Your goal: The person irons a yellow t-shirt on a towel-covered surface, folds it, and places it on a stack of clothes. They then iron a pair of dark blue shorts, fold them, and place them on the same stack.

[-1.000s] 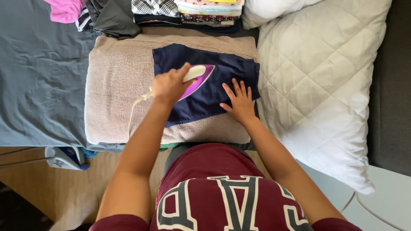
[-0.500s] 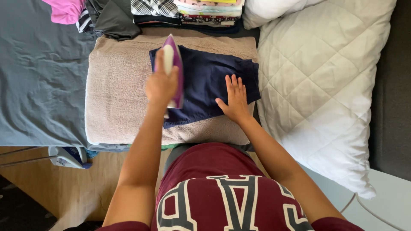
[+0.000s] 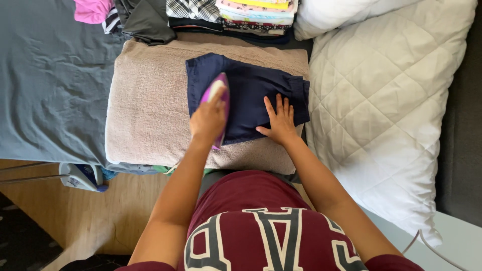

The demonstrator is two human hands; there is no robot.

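A folded navy garment (image 3: 251,90) lies on a beige towel (image 3: 145,105) spread over the bed. My left hand (image 3: 208,119) grips a purple and white iron (image 3: 217,93), which rests on the garment's left part with its tip pointing away from me. My right hand (image 3: 278,120) lies flat, fingers spread, on the garment's lower right part, pressing the cloth down.
A stack of folded clothes (image 3: 256,12) and a dark grey garment (image 3: 145,20) sit at the towel's far edge, with a pink one (image 3: 90,10) to their left. A white quilted pillow (image 3: 381,115) lies on the right. Grey sheet (image 3: 50,85) covers the left; wooden floor (image 3: 100,216) is below.
The iron turned from lying slanted across the garment's middle to pointing away from me at its left part, then slid back toward me. My right hand shifted slightly left on the cloth.
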